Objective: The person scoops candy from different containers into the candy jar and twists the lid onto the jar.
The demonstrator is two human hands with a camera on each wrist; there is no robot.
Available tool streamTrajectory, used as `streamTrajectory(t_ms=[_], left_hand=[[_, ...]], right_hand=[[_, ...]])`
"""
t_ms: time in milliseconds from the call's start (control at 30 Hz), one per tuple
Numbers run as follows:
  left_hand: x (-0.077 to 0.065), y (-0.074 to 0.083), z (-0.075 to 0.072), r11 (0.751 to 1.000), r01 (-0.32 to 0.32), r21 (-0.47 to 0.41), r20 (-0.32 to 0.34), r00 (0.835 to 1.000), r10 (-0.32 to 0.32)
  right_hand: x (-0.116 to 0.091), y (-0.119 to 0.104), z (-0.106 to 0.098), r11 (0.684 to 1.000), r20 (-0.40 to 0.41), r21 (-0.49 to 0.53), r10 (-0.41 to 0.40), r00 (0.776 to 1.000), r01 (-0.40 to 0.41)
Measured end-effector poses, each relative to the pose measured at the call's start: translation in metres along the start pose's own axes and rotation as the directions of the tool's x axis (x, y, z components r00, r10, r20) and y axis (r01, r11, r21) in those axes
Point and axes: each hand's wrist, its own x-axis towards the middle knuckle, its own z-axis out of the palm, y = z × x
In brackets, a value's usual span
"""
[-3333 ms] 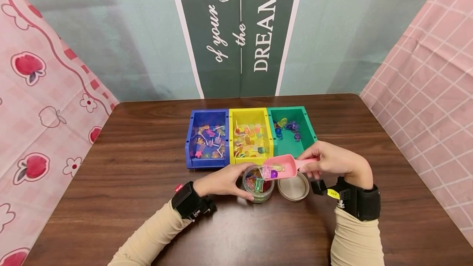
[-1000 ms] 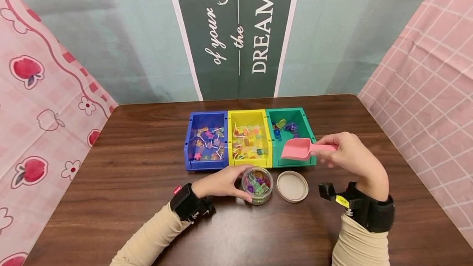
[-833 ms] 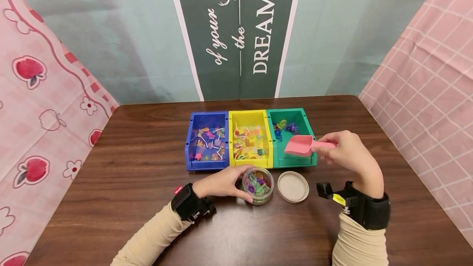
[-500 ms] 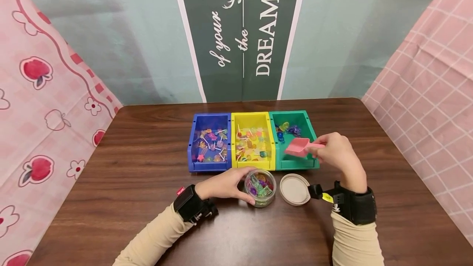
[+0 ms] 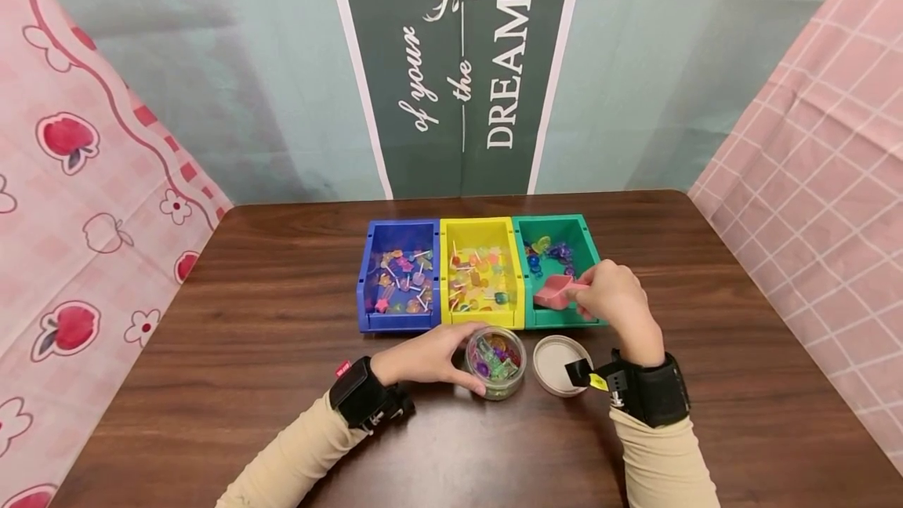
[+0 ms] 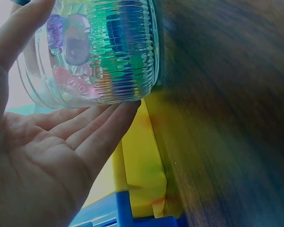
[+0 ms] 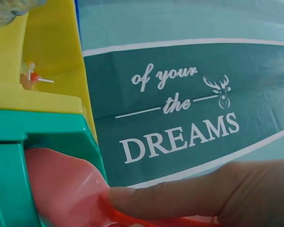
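My left hand [image 5: 432, 353] holds a clear round jar [image 5: 496, 364] upright on the table, thumb on the near side and fingers on the far side. Colourful translucent beads and charms fill it; in the left wrist view, purple, pink, green and blue pieces show through the ribbed jar wall [image 6: 125, 56]. With my right hand [image 5: 612, 296] I grip the handle of a pink scoop [image 5: 553, 293], its blade down inside the green bin [image 5: 592, 245]. In the right wrist view, my thumb [image 7: 170, 196] presses on the handle. Blue, purple and yellow pieces [image 5: 559, 252] lie towards the bin's back.
Joined to the green bin's left are a yellow bin [image 5: 517, 273] and a blue bin [image 5: 363, 288], both with small lollipop-like charms. A beige lid [image 5: 557, 359] lies right of the jar, partly under the right wrist camera. A curtain [image 5: 296, 139] hangs behind the table.
The scoop has tipped its pieces into the jar, then moved right and away, over the green bin, and now down into it. My left hand has stayed on the jar.
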Motion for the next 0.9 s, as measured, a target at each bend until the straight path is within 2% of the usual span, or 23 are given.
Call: streamTrajectory(t_ms=[467,900], left_hand=[[0.000,0.000,0.000,1.000,0.012,-0.005,0.002,1.000,-0.012],[0.000,-0.001,0.001,1.000,0.005,0.001,-0.005,1.000,-0.005]], right_hand=[[0.004,-0.011,0.013,0.997,-0.070,-0.062,0.051,0.996,-0.056],[0.011,-0.013,0.021,0.985,-0.109,-0.092,0.133,0.985,-0.143]])
